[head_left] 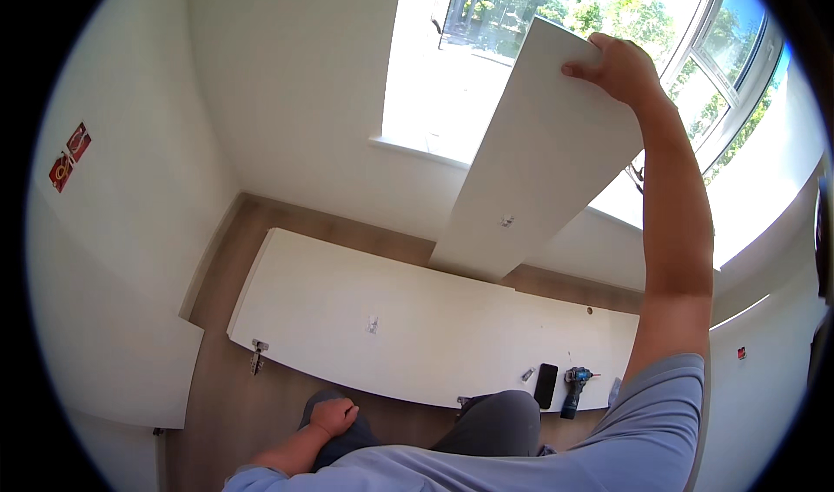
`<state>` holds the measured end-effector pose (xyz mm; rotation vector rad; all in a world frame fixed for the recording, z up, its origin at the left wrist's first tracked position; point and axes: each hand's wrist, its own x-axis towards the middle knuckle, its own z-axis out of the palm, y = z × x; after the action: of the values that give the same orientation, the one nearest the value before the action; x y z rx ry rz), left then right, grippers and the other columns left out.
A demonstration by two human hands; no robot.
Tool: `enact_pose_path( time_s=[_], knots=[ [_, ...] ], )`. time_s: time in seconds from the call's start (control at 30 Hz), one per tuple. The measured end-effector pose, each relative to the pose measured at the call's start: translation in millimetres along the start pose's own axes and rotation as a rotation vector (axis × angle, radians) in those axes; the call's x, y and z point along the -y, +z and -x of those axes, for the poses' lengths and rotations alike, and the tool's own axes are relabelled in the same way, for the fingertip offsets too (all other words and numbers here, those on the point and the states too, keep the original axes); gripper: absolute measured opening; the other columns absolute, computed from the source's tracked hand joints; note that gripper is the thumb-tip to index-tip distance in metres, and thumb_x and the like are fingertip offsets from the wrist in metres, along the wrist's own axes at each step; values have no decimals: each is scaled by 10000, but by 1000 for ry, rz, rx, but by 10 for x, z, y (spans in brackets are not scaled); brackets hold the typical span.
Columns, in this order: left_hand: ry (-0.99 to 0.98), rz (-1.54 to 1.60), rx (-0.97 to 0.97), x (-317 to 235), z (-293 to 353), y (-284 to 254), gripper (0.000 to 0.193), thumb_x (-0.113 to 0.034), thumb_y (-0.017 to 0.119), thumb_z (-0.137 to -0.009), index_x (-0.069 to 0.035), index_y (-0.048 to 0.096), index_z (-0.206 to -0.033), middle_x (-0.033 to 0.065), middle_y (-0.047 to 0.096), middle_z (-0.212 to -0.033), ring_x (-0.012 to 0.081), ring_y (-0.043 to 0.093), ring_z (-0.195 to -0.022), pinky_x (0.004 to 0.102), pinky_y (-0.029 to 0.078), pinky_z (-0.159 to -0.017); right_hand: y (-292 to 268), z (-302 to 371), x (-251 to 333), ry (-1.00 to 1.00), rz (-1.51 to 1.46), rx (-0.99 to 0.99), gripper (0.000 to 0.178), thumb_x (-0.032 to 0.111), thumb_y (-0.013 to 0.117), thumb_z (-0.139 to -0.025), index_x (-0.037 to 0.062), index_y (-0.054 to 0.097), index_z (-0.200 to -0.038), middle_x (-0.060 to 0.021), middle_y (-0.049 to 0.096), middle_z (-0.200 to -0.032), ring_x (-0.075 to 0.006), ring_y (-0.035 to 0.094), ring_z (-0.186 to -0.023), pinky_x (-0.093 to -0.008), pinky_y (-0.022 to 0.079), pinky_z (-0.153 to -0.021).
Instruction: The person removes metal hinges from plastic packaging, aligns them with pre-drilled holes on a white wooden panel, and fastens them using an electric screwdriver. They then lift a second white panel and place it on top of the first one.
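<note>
A long white panel [547, 145] stands on end in front of the window, leaning to the right at the top. My right hand [621, 66] grips its upper edge, thumb on the near face and fingers over the far side. Below it a wide white board [417, 314], apparently a cabinet door, lies flat on the floor. My left hand [334, 416] rests on my left knee, loosely closed, with nothing visible in it. A metal hinge [257, 356] is attached at the board's left end.
On the board's right part lie a black phone [546, 386] and a blue-black cordless drill [573, 391]. Behind the panel is an open window [712, 75] with a sill [421, 151]. At left, another white panel [148, 370] stands by the wall; red socket boxes [69, 156] show wiring.
</note>
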<state>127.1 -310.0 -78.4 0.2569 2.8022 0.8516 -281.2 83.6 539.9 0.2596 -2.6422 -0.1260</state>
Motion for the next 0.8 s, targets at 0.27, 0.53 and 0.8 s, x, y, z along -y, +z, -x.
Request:
enact_pose_path(
  time_s=[0.27, 0.53, 0.8],
  knots=[
    [24, 49, -97, -85, 40, -38, 306, -401, 621, -914, -130, 651, -775, 109, 679, -766, 355, 666, -729, 505, 517, -632, -358, 398, 137, -45, 149, -196, 698, 664, 742, -782, 76, 719, -1157, -129, 764, -969, -285, 748, -870, -402, 572, -852],
    [32, 459, 159, -545, -588, 298, 328, -392, 612, -967, -83, 723, -948, 161, 724, -900, 347, 696, -827, 439, 545, -733, -1948, 695, -114, -101, 295, -465, 687, 631, 724, -809, 7, 725, -1095, -150, 756, -930, -291, 726, -800, -406, 570, -796],
    [-187, 1950, 712, -2742, -1773, 12, 846, -141, 640, -961, -102, 121, -1628, -44, 357, -679, 62, 324, -556, 230, 287, -477, -2417, 1229, 245, 35, -134, -544, 606, 450, 798, -848, -127, 723, -1017, -221, 745, -910, -315, 705, -760, -402, 566, -704]
  ],
)
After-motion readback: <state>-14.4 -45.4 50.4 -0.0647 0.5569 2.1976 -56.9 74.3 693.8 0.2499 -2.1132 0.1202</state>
